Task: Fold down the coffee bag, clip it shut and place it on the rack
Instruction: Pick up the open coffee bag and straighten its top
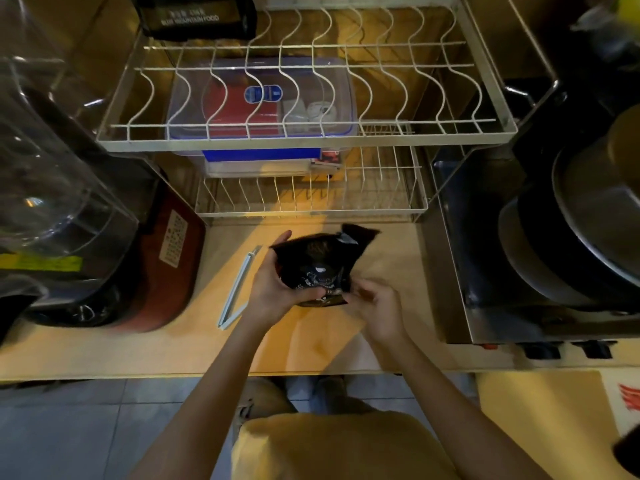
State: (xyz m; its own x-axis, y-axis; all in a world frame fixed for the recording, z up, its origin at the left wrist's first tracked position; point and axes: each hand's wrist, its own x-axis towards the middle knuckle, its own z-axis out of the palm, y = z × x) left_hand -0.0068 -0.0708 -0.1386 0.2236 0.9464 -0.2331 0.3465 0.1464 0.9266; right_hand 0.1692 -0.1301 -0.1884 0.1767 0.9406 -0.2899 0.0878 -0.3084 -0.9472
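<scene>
A black coffee bag [320,265] with white print is held just above the wooden counter, its open top pointing away from me and bent at the right corner. My left hand [272,289] grips the bag's left side, thumb across its lower front. My right hand [375,306] touches the bag's lower right corner; it is blurred. A long pale bag clip [237,289] lies open on the counter, just left of my left hand. The white wire rack [304,135] stands behind, with two tiers.
A clear lidded plastic box [263,98] sits on the rack's lower tier beneath the upper one. Another black bag [197,15] rests at the rack's top left. A blender with a red base [166,268] stands left. A steel stove with stacked pans [568,244] stands right.
</scene>
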